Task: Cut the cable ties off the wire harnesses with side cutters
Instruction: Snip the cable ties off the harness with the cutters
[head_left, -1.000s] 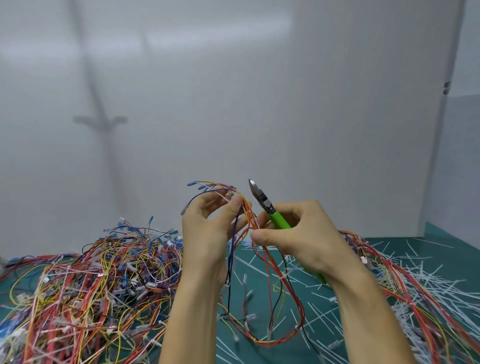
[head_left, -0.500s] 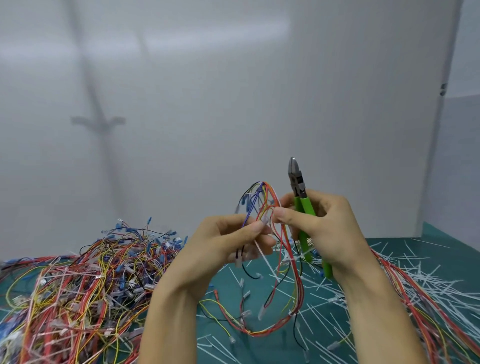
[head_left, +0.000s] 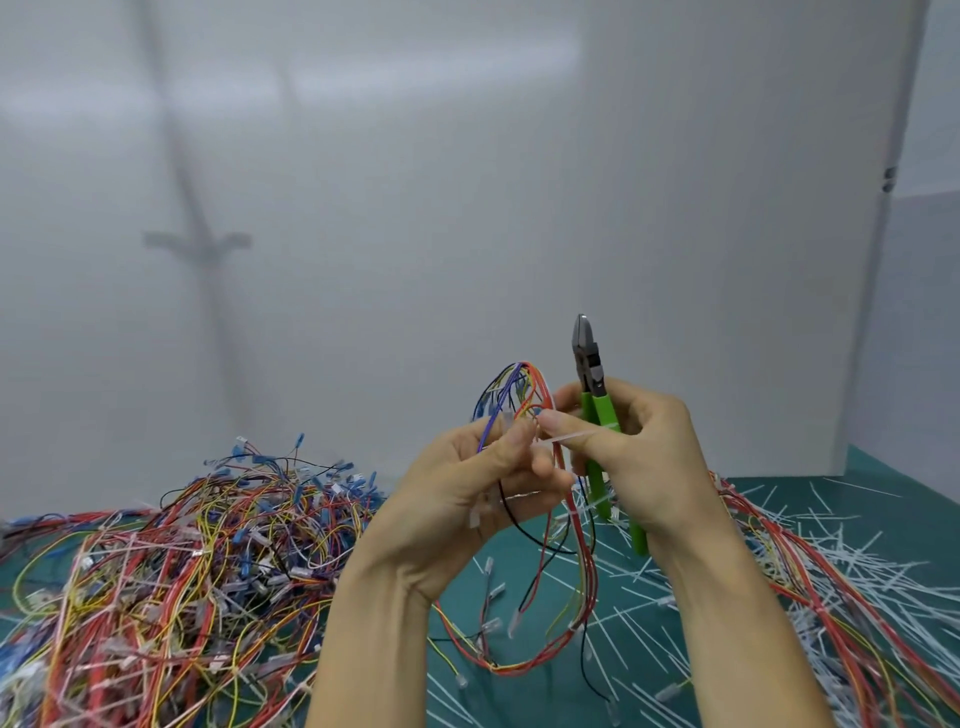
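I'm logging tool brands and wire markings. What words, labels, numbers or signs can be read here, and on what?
No text can be read anywhere.
Side cutters in the right hand: no brand or number shows on the head or green handles.
Wire harness in the left hand: no legible print; connectors too small to tell.
Wall: no sign.

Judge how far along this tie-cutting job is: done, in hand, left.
Done: many cut white plastic cable ties litter the green mat. In hand: the left hand grips a multicoloured wire harness loop; the right hand holds green-handled side cutters upright, pinching a white tie strip. Left: the tangled pile of coloured harnesses on the left.
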